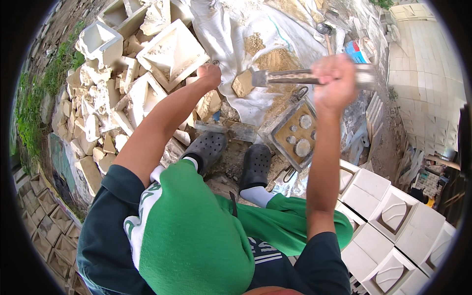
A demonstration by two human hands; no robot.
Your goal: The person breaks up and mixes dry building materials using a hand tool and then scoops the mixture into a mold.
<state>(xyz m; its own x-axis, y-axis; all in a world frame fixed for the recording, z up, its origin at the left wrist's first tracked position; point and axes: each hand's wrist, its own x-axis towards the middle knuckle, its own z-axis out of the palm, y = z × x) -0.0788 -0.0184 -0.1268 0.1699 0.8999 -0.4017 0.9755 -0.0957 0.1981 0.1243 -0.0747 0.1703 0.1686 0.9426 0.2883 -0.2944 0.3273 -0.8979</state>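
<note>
My right hand is raised at the right, blurred, with its fingers wrapped round a long grey bar-like tool. The tool lies level, with a squared end on the left; its right end is smeared by motion. Ahead and to the left, my left hand is closed beside a broken pale block. A small dark ring shows at its fingertips, but what it holds is unclear. Below the tool sits a framed mould with round discs on its brown face and metal loops at its ends. A tan chunk lies near the tool's left end.
Broken pale pieces are heaped at the left. A white sheet with sandy powder spreads ahead. Pale moulded blocks stand in rows at the lower right. A blue-and-red container lies beyond my right hand. My feet in dark clogs are below.
</note>
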